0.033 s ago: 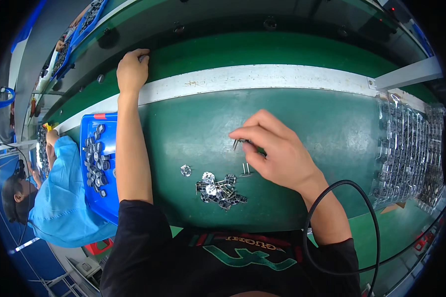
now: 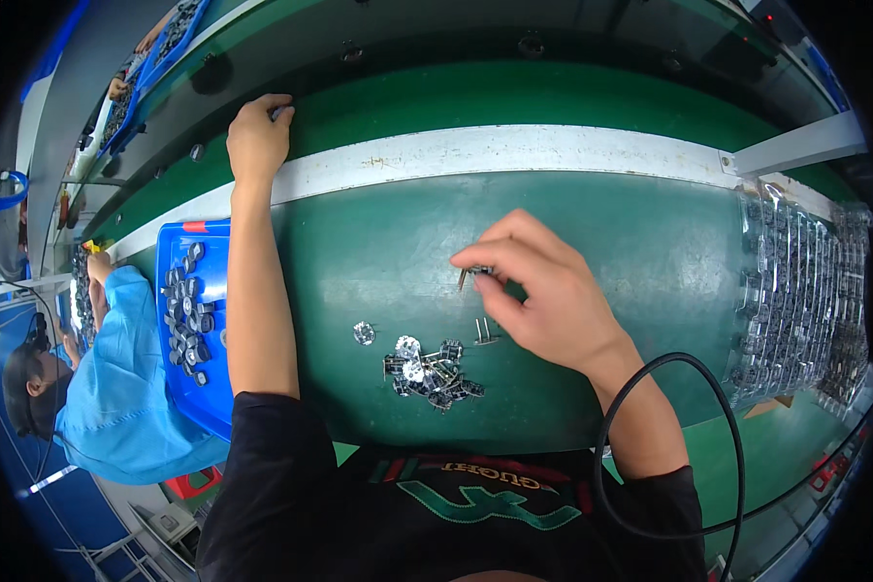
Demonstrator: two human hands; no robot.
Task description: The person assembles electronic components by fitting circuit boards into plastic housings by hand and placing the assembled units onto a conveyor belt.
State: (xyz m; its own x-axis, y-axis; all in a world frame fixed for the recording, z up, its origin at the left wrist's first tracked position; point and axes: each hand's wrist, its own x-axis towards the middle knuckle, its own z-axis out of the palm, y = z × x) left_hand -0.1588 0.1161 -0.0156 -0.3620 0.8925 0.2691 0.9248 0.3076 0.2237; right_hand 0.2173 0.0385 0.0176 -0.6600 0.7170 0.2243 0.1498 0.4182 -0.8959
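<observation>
Over the green mat, my right hand [image 2: 553,301] is closed, its thumb and index finger pinching a small metal part with two pins [image 2: 468,275], pins downward. A similar two-pinned part [image 2: 485,335] lies just below that hand, pins up. Nearer to me is a heap of shiny metal parts [image 2: 427,373], some showing round faceted discs. One disc-shaped part [image 2: 364,334] lies apart to its left. My left hand [image 2: 258,141] reaches across the white rail over the green belt, fingers curled round a small greyish piece [image 2: 278,113], mostly hidden.
A blue tray [image 2: 212,281] with several dark grey round knobs [image 2: 190,315] sits beside my left forearm. Stacked clear plastic trays [image 2: 786,291] stand at the right. The white rail [image 2: 514,150] borders the belt. A black cable [image 2: 742,456] loops over my right forearm. A person in blue [image 2: 131,378] works at left.
My right hand has shifted very slightly, and the pinned part in its fingers has tilted a little. My left hand stays nearly in place.
</observation>
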